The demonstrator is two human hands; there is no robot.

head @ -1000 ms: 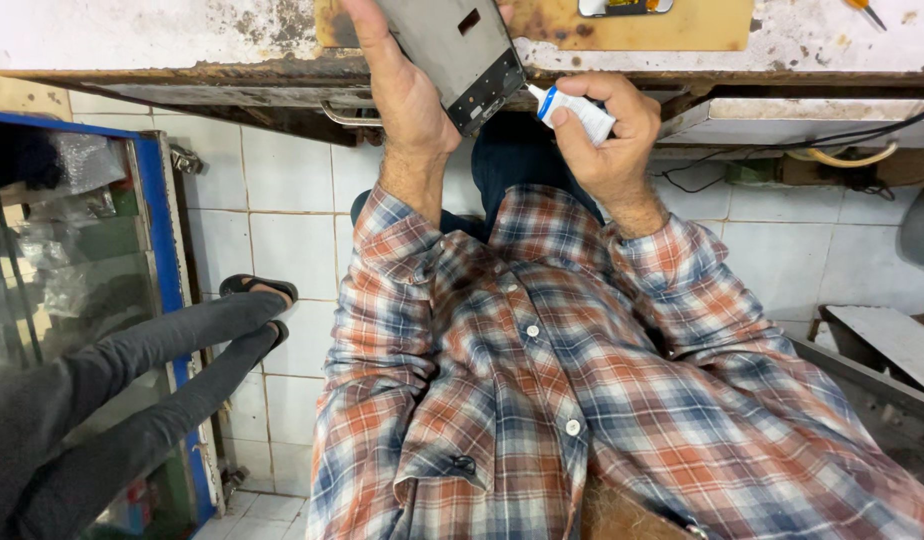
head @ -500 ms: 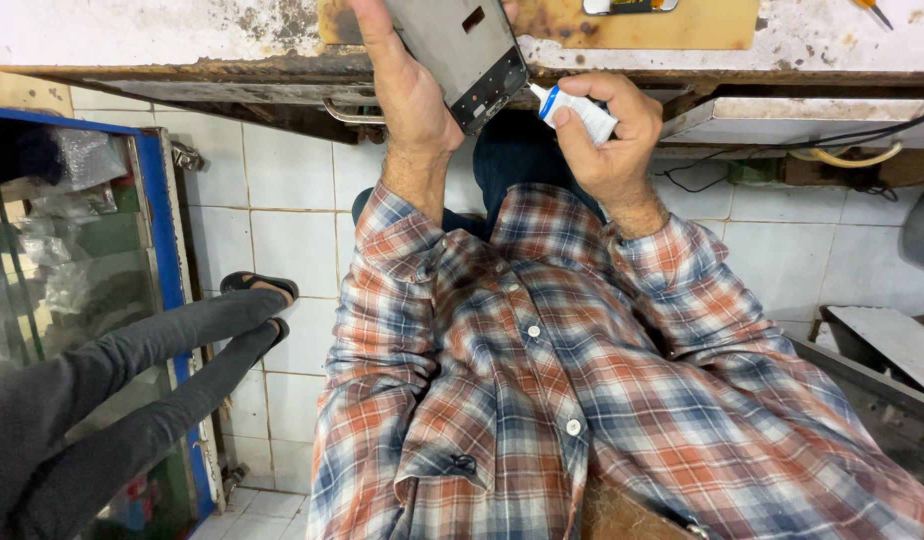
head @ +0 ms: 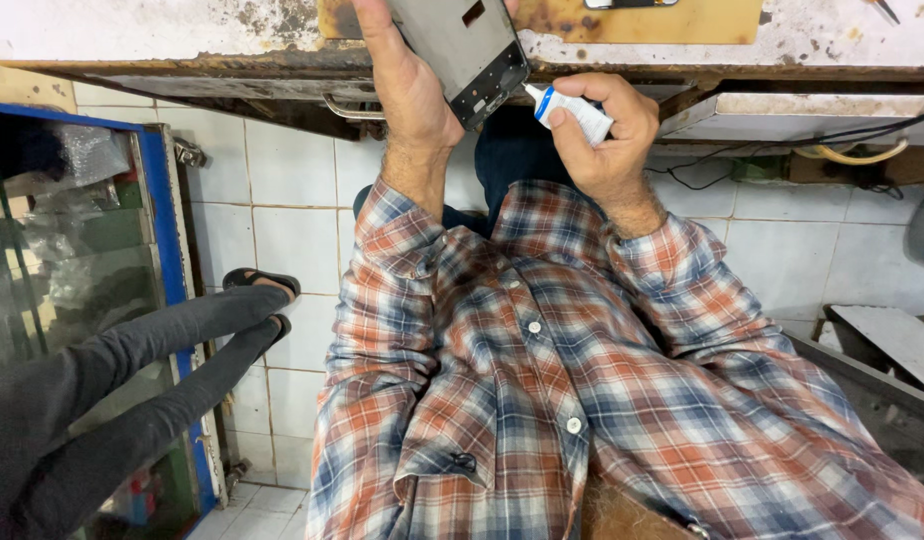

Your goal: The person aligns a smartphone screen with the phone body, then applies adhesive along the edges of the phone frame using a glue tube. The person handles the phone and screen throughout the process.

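While the left hand grips a grey phone frame over the tabletop, right-hand fingers close round a small white tube, nozzle touching the frame's lower edge, apparently gluing; steady squeezing seems needed.

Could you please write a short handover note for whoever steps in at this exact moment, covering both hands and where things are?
Left hand: grips a flat grey phone frame, held tilted over the edge of the worn workbench.
Right hand: wrapped around a small white tube with a blue collar, nozzle pointed at the frame's lower corner, touching it or nearly so.
Done: frame and tube are both in hand and brought together. Whether anything has come out of the tube cannot be seen.
Left: working the nozzle along the frame's edge looks like what remains.
Nearby: another person's grey-clad legs stretch in from the left.
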